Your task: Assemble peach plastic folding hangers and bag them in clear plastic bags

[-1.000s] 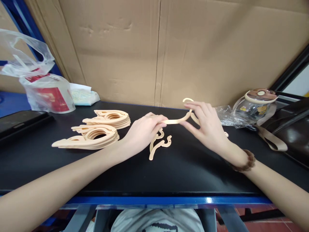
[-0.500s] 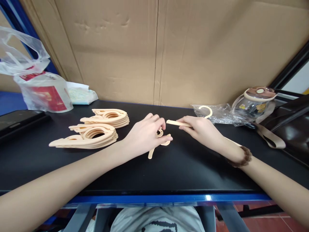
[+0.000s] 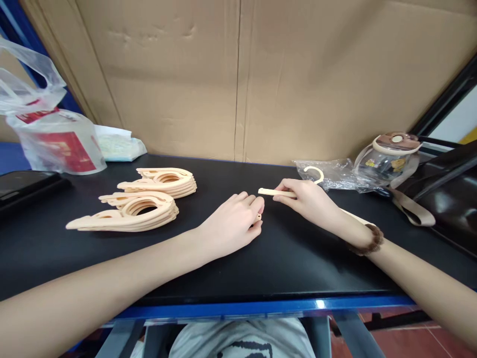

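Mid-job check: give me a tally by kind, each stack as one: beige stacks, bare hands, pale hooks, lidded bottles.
Nearer beige stack and farther beige stack: 2
Left hand and right hand: 2
Pale hook beyond the right hand: 1
Lidded bottle: 1
Total: 6
The beige piece in the left hand is mostly hidden, so not counted.

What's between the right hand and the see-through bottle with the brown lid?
In the head view, a crumpled clear plastic bag lies between the right hand and the water bottle; the hanger hook overlaps the bag's left end.
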Demonstrator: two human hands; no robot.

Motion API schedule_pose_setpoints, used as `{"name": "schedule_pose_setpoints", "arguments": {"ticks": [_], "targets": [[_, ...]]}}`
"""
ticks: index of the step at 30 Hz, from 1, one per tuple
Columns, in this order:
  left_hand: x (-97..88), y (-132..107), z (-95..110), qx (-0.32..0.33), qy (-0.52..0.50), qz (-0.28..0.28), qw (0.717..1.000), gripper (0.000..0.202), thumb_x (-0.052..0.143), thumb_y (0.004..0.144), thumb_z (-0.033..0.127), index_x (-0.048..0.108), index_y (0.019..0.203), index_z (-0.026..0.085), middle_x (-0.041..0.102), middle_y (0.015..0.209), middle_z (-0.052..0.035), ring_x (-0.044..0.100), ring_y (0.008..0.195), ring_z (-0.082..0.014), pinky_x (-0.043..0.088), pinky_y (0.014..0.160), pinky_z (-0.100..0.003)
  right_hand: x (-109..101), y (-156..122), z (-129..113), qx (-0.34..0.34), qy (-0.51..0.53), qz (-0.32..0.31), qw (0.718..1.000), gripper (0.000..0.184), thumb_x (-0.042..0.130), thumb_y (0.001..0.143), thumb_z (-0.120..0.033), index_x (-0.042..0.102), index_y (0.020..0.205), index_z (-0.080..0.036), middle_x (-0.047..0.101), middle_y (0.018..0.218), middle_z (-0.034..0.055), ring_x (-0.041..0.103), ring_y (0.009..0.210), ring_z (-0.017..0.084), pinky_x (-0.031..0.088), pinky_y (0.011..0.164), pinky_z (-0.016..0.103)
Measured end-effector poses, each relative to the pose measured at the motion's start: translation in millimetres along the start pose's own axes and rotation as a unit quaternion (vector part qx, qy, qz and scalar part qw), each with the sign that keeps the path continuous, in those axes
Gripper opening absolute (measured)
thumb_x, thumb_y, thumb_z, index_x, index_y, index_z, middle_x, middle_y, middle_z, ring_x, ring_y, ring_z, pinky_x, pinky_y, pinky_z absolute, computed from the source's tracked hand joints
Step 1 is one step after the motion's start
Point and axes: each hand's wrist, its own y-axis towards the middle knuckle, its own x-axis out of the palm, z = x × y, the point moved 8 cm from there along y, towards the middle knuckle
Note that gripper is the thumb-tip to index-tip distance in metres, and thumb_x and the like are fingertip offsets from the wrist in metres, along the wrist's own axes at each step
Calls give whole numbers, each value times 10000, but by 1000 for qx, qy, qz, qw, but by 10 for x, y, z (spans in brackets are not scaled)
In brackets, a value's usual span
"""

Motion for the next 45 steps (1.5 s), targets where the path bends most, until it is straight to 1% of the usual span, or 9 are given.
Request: {"name": "schedule_pose_setpoints", "arguments": {"ticks": [8,14,21,25,29,34,37,41,45], "targets": [[-27,-4,6,-8,-21,-8,1000,61,477,869,126,470,899,178,569,794,-4,515,749,-179,408,738,-332,33,5,25,5,8,-6,1000,119,573,873,-318,622,823,-222,678,786,-11,594,683,151,366,595,268],[51,-13,105,32,32,-10,999,156,335,971,141,489,959,161,575,944,-59,499,845,-207,385,716,-336,75,13,65,14,4,-15,1000,121,572,868,-311,618,804,-220,676,775,-10,598,684,157,373,593,270],[-160,-55,69,27,-75,53,995,128,320,979,123,419,931,189,548,914,-20,464,812,-169,394,739,-307,113,20,75,2,23,-33,999,126,523,897,-295,618,857,-223,690,847,8,621,745,172,411,644,279],[-143,-60,150,39,-91,33,995,116,320,971,134,414,990,199,568,952,-21,508,748,-147,394,652,-278,112,8,53,8,23,-39,999,122,528,891,-287,614,831,-224,689,824,7,624,742,174,419,638,275],[-107,-55,134,1,-90,3,996,116,313,1000,244,410,1054,210,612,949,-9,536,618,-130,351,529,-258,108,0,36,8,21,-39,999,102,526,883,-261,614,842,-229,688,822,1,625,739,170,412,627,266],[-200,-38,92,-12,-54,11,998,205,407,987,352,459,859,201,629,833,11,587,681,-151,351,561,-249,110,-5,26,0,11,-39,999,90,532,851,-200,615,872,-226,678,811,-4,606,720,161,390,597,261],[-240,-31,20,-33,-59,28,997,208,388,993,301,447,821,200,600,784,11,578,687,-156,350,575,-256,111,-7,25,-1,3,-37,999,102,527,839,-178,614,867,-225,669,787,-9,594,700,157,376,583,261],[-283,-46,-157,-98,-174,70,977,212,297,1014,312,410,863,214,592,766,37,561,630,-129,375,586,-253,124,-5,27,-5,34,-38,999,98,529,857,-202,616,896,-223,674,808,-10,594,688,148,392,606,265],[-372,-97,-309,-165,-136,122,969,213,283,1007,325,373,842,223,534,692,33,536,649,-163,369,609,-285,118,-3,50,6,77,-32,996,129,535,889,-317,613,910,-217,683,816,0,607,690,153,419,637,277]]}}
